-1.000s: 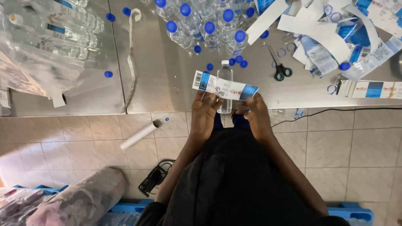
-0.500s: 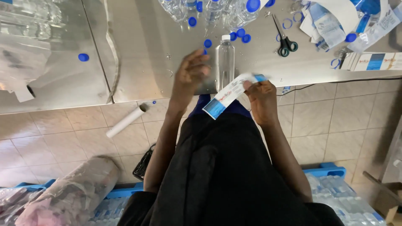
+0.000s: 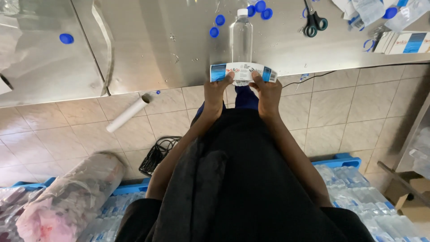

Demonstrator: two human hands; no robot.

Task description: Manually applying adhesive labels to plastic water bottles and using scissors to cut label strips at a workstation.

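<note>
A clear plastic bottle (image 3: 242, 40) with a white cap lies on the steel table (image 3: 156, 49), its base at the near edge. Across that base stretches a white paper label (image 3: 243, 71) with blue ends. My left hand (image 3: 216, 92) pinches the label's left part and my right hand (image 3: 267, 92) pinches its right part, thumbs on top. Both hands sit just below the table edge, close together.
Loose blue caps (image 3: 66, 38) lie on the table, black-handled scissors (image 3: 315, 22) and more labels (image 3: 403, 42) at the far right. On the tiled floor lie a white tube (image 3: 127, 113), a black cable (image 3: 156, 154), a wrapped roll (image 3: 71, 197) and packs of bottles (image 3: 358, 192).
The label, held slanted in my right hand half a second ago, is now stretched level between both hands across the bottle's base. The view has shifted so the bottle sits at the centre.
</note>
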